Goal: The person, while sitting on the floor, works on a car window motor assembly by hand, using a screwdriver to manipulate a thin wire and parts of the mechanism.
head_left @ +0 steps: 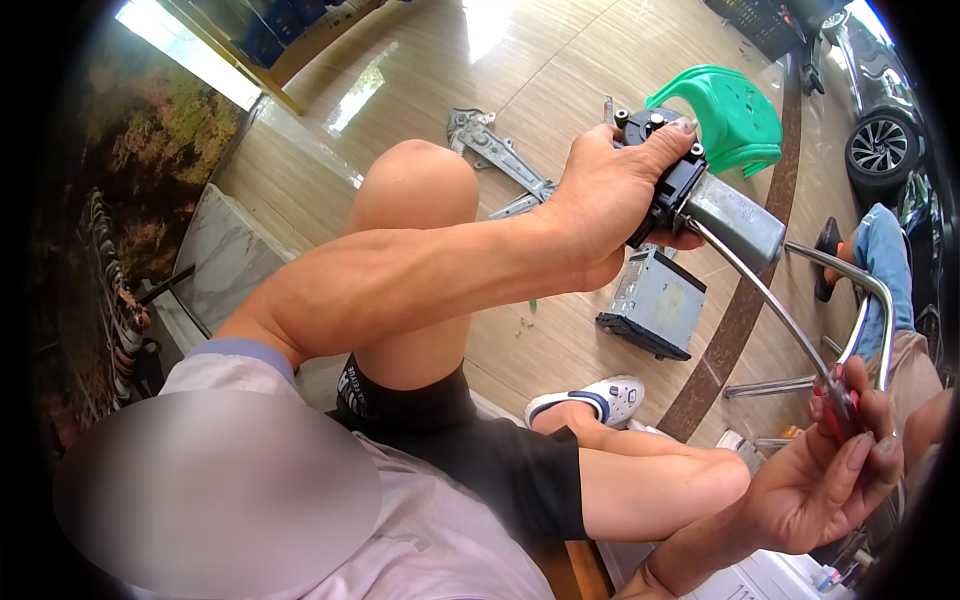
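My left hand (610, 185) is closed around a small electric motor (740, 218) with a silver can and a black gear housing (680, 180), the thumb pressed on top of the housing. In my right hand (825, 490), the fingers pinch the red handle of a screwdriver (770, 300). Its long metal shaft slants up to the left, and the tip meets the underside of the motor near where housing and can join. Whether the tip sits in a screw cannot be made out.
On the tiled floor lie a metal window regulator (510, 165) and a silver box-shaped car unit (660, 295). A green plastic stool seat (740, 120) stands beyond the motor. Bent metal tube legs (870, 285), a person in jeans (880, 260) and a dark car (885, 150) are at right.
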Demonstrator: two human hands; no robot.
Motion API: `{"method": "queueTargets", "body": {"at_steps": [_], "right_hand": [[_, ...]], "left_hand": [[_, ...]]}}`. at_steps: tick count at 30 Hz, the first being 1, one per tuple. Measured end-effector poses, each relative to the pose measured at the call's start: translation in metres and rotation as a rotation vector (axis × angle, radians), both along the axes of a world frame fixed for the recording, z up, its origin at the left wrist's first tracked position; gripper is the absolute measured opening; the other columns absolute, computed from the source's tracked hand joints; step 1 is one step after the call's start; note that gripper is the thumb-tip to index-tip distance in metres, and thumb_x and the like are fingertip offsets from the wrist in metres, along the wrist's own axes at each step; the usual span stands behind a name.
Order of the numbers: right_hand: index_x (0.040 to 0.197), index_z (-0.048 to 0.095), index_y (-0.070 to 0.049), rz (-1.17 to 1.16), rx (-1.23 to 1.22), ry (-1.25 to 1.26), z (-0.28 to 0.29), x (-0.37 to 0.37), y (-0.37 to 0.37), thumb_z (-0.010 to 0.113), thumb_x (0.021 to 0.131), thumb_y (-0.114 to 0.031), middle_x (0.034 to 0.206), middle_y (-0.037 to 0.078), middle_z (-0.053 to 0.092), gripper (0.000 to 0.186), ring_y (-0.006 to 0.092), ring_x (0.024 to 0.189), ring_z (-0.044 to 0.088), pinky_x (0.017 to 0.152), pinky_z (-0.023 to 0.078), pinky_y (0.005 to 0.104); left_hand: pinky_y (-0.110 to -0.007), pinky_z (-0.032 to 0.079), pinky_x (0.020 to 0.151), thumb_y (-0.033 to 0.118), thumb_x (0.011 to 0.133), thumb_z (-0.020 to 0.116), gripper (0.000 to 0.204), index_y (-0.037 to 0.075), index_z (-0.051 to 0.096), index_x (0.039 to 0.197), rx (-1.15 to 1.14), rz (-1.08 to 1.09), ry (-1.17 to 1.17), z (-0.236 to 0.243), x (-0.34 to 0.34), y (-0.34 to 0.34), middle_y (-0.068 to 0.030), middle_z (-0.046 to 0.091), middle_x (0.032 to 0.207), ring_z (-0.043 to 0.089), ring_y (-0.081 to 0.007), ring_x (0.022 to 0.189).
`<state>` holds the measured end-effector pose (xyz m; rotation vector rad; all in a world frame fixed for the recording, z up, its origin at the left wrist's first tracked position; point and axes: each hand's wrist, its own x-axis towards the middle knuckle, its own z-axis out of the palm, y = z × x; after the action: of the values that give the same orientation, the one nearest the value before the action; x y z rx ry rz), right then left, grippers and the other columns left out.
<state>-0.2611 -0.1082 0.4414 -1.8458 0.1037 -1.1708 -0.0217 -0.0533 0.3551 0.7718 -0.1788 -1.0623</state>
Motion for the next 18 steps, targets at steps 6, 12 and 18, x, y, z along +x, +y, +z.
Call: {"method": "queueTargets", "body": {"at_steps": [6, 12, 18], "right_hand": [[0.122, 0.057, 0.0, 0.017, 0.011, 0.016, 0.0016, -0.0006, -0.0006, 0.037, 0.103, -0.001, 0.125, 0.028, 0.062, 0.027, 0.0489, 0.117, 0.06, 0.095, 0.059, 0.0462], [0.122, 0.056, 0.0, -0.006, -0.036, 0.017, -0.0005, -0.0019, -0.0037, 0.036, 0.103, 0.0, 0.125, 0.028, 0.062, 0.028, 0.0487, 0.117, 0.06, 0.095, 0.059, 0.0463], [0.121, 0.057, 0.0, -0.026, -0.044, 0.022, -0.0003, -0.0038, -0.0039, 0.036, 0.103, 0.0, 0.125, 0.029, 0.062, 0.028, 0.048, 0.117, 0.06, 0.095, 0.059, 0.0452]], "left_hand": [[-0.032, 0.063, 0.061, 0.039, 0.097, 0.064, 0.037, 0.005, 0.057, 0.109, 0.038, -0.01, -0.021, -0.0003, -0.0006, 0.0006, -0.0058, 0.066, 0.092, 0.069, -0.0136, 0.075], [-0.032, 0.062, 0.061, 0.039, 0.097, 0.064, 0.036, 0.005, 0.058, 0.108, 0.053, -0.014, -0.011, -0.0003, -0.0019, -0.0012, -0.0056, 0.066, 0.091, 0.069, -0.0143, 0.075], [-0.032, 0.062, 0.062, 0.04, 0.098, 0.063, 0.036, 0.005, 0.059, 0.106, 0.059, -0.02, 0.009, 0.0018, -0.0027, -0.0014, -0.0059, 0.066, 0.09, 0.068, -0.0143, 0.073]]}}
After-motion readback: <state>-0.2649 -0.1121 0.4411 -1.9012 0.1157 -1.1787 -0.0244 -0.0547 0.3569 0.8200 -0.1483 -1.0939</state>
